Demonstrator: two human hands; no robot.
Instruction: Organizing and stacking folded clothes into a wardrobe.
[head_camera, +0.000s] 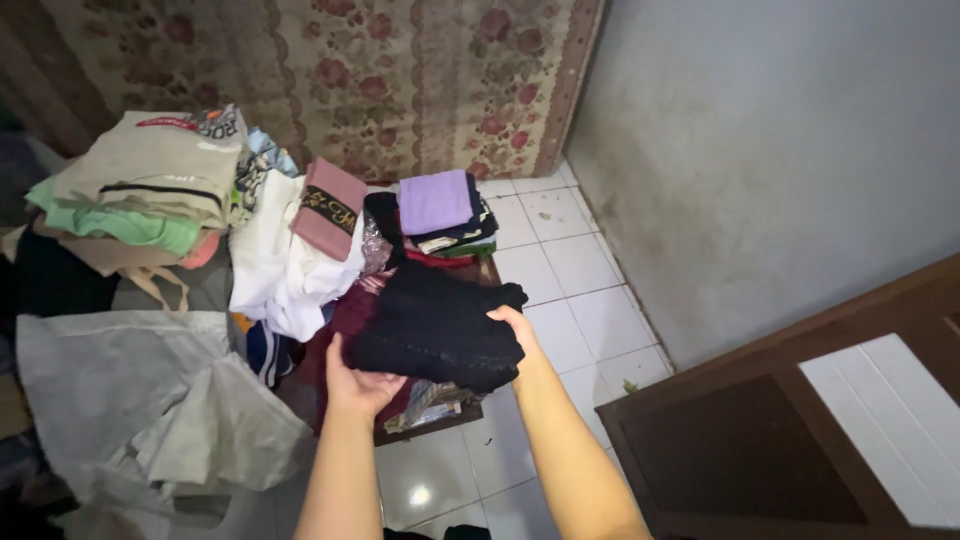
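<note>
A folded black garment (435, 325) is held between both hands above a low pile of clothes. My left hand (358, 386) supports its near left corner from below. My right hand (517, 327) grips its right edge, fingers tucked under the fabric. Just behind it a small stack topped by a folded purple cloth (434, 200) rests on a low dark wooden table (440, 421).
Heaps of folded clothes sit at left: a white pile with a pink cloth (325, 208) and a beige-and-green stack (140, 190). A grey plastic bag (140, 400) lies lower left. A dark wooden door (800, 430) stands at right, with white floor tiles (570, 290) and a flowered mattress (380, 70) behind.
</note>
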